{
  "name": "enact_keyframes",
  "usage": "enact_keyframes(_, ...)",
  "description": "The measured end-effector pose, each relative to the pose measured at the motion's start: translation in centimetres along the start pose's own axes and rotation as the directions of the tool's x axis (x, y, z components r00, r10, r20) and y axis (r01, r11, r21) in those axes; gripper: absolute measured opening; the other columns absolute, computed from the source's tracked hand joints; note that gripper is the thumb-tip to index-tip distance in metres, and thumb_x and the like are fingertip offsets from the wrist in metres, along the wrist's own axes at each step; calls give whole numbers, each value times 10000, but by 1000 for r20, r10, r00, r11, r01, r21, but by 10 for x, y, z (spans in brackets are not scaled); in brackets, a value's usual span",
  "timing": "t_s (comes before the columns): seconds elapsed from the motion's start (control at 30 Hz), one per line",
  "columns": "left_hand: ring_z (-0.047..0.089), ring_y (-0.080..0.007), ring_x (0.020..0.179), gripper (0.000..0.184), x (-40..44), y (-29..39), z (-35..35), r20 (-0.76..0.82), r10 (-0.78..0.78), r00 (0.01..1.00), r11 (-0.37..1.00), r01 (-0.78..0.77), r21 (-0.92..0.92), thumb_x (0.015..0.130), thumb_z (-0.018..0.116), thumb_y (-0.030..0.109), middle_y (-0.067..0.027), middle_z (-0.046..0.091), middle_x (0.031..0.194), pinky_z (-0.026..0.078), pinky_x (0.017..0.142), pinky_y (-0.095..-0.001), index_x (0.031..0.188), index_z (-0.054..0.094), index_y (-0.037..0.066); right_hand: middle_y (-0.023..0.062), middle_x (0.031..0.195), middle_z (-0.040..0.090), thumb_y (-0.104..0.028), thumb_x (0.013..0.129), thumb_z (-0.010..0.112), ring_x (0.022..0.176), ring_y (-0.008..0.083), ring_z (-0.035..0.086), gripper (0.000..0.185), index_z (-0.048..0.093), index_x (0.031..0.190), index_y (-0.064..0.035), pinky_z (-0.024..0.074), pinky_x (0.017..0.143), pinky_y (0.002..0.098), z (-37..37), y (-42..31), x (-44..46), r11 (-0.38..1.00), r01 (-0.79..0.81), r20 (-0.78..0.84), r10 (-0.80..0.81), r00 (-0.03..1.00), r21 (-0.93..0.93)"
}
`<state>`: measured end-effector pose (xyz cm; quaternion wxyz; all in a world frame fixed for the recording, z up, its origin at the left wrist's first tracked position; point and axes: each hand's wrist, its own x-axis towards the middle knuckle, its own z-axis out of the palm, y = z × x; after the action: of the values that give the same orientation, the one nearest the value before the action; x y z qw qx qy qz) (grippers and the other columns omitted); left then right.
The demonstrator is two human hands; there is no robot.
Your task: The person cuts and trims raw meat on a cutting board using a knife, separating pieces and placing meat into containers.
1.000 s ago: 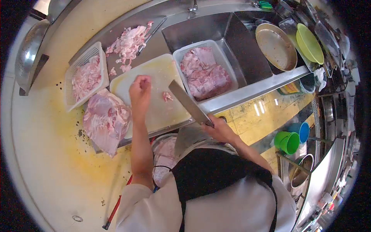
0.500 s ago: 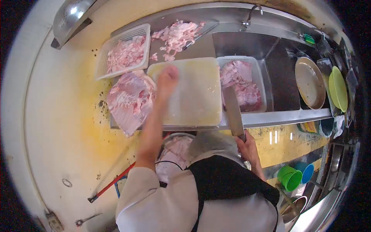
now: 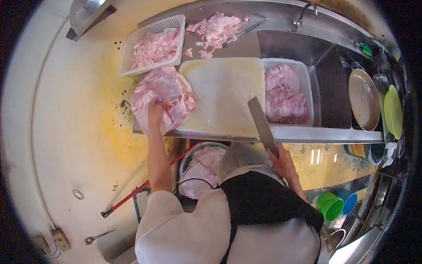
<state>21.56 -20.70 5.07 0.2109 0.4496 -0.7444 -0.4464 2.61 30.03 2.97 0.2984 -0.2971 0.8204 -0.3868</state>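
Note:
My left hand [image 3: 154, 110] grips a large piece of raw meat [image 3: 176, 94] at the left of the counter, its fingers sunk into the flesh and partly hidden. The meat's right edge overlaps the white cutting board [image 3: 224, 99]. My right hand [image 3: 285, 162] is closed round the handle of a broad-bladed knife [image 3: 263, 123]. The blade points up and away, over the right front of the board. A white basket [image 3: 311, 94] in the sink beyond it holds more raw meat [image 3: 283, 94].
A white basket [image 3: 180, 42] of meat trimmings stands at the back left. Loose trimmings [image 3: 217, 28] and a dark, thin rod-like tool [image 3: 246, 31] lie behind the board. A container of meat [image 3: 200, 169] sits below the counter edge. A tap [image 3: 301, 20] and a round pan [image 3: 364, 100] are rightward.
My left hand has moved from above the board leftward onto the large piece of meat. That meat has shifted and folded, now overlapping the board. My right hand still holds the knife.

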Motion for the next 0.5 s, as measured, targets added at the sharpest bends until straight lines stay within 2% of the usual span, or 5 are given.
enact_keyframes(0.03, 637, -378, 1033, 405, -8, 20, -9, 85, -144, 986, 904, 166, -394, 885, 503, 129, -231, 632, 1171, 499, 947, -478, 1275, 550, 32, 272, 928, 648, -133, 913, 619, 865, 471, 629, 359, 457, 1203, 2, 496, 721, 486, -2, -3, -1, 998, -42, 39, 40, 998, 49)
enact_keyframes(0.13, 618, -379, 1087, 395, -30, 103, -4, 165, 45, 985, 569, 111, -815, 889, 478, 110, -249, 618, 1197, 488, 964, -514, 1261, 525, -14, 240, 919, 650, -142, 924, 607, 809, 410, 641, 349, 460, 1203, 8, 507, 712, 459, -13, -20, 7, 966, -198, 168, 170, 971, 166)
enact_keyframes(0.23, 620, -376, 1092, 418, -31, 113, 25, 369, 173, 913, 369, 288, -884, 958, 463, 257, -251, 625, 1198, 477, 979, -512, 1246, 525, -39, 205, 915, 654, -169, 932, 602, 756, 300, 646, 340, 474, 1196, 2, 513, 669, 415, -25, -25, 18, 932, -299, 253, 244, 936, 205)
enact_keyframes(0.33, 601, -390, 1129, 422, -35, 133, 76, 455, 326, 829, 375, 328, -867, 955, 449, 247, -263, 606, 1224, 461, 1002, -513, 1249, 515, -48, 182, 905, 654, -196, 932, 604, 728, 221, 633, 333, 494, 1182, -6, 504, 617, 385, -23, -6, 23, 962, -192, 210, 150, 966, 196)
enact_keyframes(0.5, 618, -369, 1095, 373, -46, 170, 154, 565, 235, 791, 494, 404, -770, 952, 465, 270, -241, 627, 1195, 474, 976, -475, 1177, 556, -12, 176, 854, 628, -199, 922, 611, 699, 240, 616, 304, 522, 1144, -11, 487, 596, 390, -22, -29, 17, 931, -257, 158, 221, 962, 260)
